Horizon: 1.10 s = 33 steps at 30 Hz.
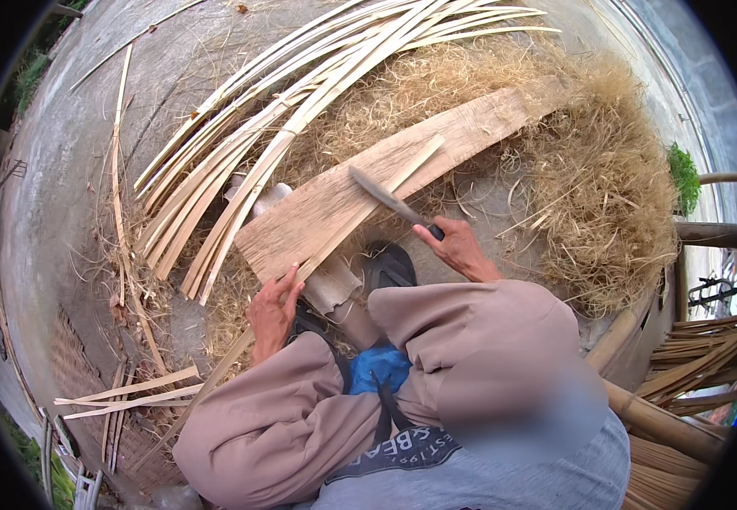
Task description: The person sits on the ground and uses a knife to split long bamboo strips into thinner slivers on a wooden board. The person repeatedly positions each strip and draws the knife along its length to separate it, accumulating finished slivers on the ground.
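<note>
A long wooden board (pixel 334 200) slants across in front of my knees, its near left end by my left hand. Along it lies a pale bamboo strip (pixel 347 228); it runs on past my left hand toward the lower left. My left hand (pixel 275 310) has its fingers closed around the strip at the board's near edge. In my right hand (pixel 462 251) is the dark handle of a knife (pixel 385 194). Its blade points up and to the left and lies across the strip, over the board. Whether the edge touches the strip I cannot tell.
Several long bamboo strips (pixel 279 127) fan out beyond the board. A big heap of thin shavings (pixel 602 195) lies at the right. Short strips (pixel 134 395) rest at the lower left. Bamboo poles (pixel 662 421) and bundled strips (pixel 700 361) stand close on the right.
</note>
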Tool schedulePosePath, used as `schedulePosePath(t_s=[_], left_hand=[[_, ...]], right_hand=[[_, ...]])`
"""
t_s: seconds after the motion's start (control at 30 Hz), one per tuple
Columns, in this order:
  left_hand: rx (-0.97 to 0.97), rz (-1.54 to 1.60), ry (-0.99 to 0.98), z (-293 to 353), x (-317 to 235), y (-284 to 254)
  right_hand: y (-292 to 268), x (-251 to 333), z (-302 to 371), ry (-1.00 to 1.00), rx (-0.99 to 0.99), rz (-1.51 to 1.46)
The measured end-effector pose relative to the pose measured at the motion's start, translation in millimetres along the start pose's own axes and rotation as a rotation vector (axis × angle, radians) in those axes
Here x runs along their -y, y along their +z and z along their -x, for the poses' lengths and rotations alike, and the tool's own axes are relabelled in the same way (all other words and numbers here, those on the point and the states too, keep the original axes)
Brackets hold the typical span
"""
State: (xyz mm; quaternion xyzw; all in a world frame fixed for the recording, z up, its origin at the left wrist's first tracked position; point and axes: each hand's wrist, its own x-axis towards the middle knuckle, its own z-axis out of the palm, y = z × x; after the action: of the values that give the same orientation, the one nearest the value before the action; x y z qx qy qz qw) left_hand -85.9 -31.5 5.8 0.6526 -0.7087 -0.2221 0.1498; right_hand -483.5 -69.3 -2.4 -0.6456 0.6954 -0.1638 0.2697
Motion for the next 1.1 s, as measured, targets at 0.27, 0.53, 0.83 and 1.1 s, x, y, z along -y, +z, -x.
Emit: schedulePosePath(t_s=[0.27, 0.53, 0.83, 1.1], left_hand=[[0.067, 0.0, -0.046, 2.8, -12.2, -18.4], [0.088, -0.02, -0.018, 13.1, 4.1, -54.4], [0.244, -0.083, -0.139, 71.3, 32.2, -134.7], [-0.538, -0.228, -0.33, 157.4, 82.6, -89.8]], right_hand=[[-24.3, -49.5, -33.1, 0.353, -0.263, -0.205], [-54.4, -79.8, -27.1, 0.424, -0.366, -0.121], [14.7, 51.3, -15.8, -0.509, -0.203, 0.047], [51.5, 140.5, -3.1, -0.45, 0.435, 0.104]])
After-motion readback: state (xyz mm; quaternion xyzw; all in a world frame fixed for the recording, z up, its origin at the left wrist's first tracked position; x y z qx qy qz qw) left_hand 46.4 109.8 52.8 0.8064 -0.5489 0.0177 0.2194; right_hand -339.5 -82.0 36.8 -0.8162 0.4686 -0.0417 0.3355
